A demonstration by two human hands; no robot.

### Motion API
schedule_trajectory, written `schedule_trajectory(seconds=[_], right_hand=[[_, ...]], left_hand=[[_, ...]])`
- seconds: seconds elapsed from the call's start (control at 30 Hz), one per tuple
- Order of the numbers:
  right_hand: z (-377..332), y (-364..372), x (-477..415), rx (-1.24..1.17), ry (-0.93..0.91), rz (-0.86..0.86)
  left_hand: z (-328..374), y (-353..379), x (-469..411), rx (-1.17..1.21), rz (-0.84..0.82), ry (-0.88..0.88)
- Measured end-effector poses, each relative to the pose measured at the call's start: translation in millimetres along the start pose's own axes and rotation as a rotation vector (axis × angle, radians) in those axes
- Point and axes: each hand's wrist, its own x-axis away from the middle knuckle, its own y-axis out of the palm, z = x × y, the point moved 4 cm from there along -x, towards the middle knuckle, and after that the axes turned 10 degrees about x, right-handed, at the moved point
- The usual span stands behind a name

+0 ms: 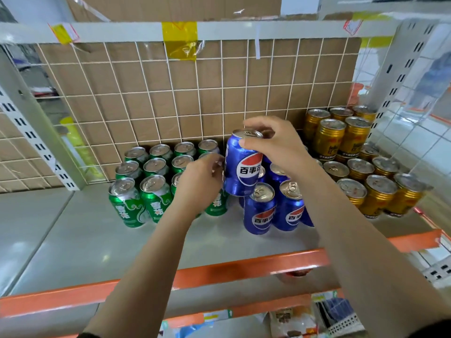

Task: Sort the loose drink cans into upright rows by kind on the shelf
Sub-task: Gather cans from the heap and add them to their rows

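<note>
My right hand (273,145) grips a blue Pepsi can (241,169) by its top rim and holds it upright above the blue cans (260,211) that stand in the middle of the shelf (85,240). My left hand (202,176) has its fingers curled over the green cans at the right end of their rows; whether it grips one I cannot tell. Green cans (131,203) stand upright in several rows on the left. Gold cans (378,198) stand in rows on the right, with a few stacked on top at the back (329,137).
A wire grid with cardboard (195,93) closes the back of the shelf. An orange strip (219,272) runs along the front edge. White slotted uprights (36,142) flank the bay. Packaged goods (292,320) lie on the shelf below.
</note>
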Motion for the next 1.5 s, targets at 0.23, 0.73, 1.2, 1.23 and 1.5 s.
schedule_trajectory(seconds=[0.23, 0.73, 1.2, 1.23, 1.5], right_hand=[[23, -9, -56, -0.049, 0.026, 0.061], [63, 10, -146, -0.099, -0.007, -0.001], [66, 19, -159, 0.044, -0.043, 0.005], [66, 20, -159, 0.065, -0.05, 0.003], [62, 23, -158, 0.167, -0.065, 0.058]], left_hand=[[-3, 14, -40, -0.025, 0.011, -0.098], [-31, 66, -128, 0.041, -0.141, -0.452], [-40, 61, -139, 0.069, -0.188, -0.385], [-40, 62, -138, 0.054, -0.196, -0.373], [-32, 52, -130, -0.039, -0.155, -0.272]])
